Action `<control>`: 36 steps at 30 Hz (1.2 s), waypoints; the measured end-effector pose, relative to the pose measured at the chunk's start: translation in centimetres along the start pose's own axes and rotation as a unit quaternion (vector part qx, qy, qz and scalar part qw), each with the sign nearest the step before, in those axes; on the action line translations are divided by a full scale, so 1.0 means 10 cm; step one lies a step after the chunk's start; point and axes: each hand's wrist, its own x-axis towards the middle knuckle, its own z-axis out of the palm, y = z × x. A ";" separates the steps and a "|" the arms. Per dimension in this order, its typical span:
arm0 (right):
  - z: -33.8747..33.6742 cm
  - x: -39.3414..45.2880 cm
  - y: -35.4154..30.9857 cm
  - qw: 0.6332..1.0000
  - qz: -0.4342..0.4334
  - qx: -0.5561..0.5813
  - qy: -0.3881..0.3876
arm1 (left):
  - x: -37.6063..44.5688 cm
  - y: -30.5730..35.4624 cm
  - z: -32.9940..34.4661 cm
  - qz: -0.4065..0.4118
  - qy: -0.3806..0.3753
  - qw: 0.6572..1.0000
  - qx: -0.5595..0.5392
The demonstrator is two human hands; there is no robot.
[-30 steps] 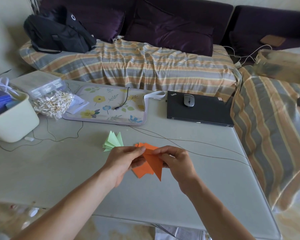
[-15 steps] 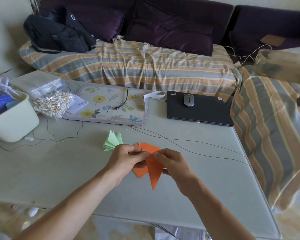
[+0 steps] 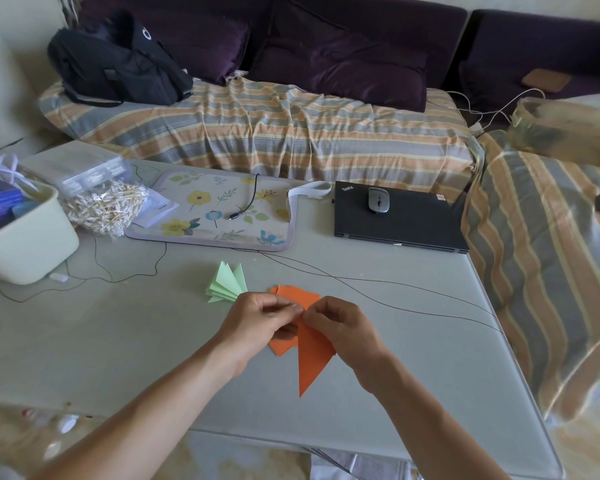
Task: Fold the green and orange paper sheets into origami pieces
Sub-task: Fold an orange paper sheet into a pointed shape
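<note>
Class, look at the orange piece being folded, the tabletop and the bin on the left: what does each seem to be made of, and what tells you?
Orange piece: matte paper; sharp creases, thin flat point. Tabletop: probably frosted glass or smooth laminate; pale, even, slightly glossy. Bin: likely moulded plastic; cream, rounded corners, soft sheen.

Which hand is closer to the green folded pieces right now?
Left. The left hand sits just below and right of the green folded pieces, nearly touching them. The right hand is farther right, pinching the orange paper with the left.

orange paper (image 3: 314, 355), green paper (image 3: 227, 282), striped blanket (image 3: 291, 133)
</note>
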 end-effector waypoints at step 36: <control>-0.10 0.06 0.07 0.998 0.009 0.019 0.063 | -0.06 0.01 -0.05 -0.103 -0.120 0.986 0.061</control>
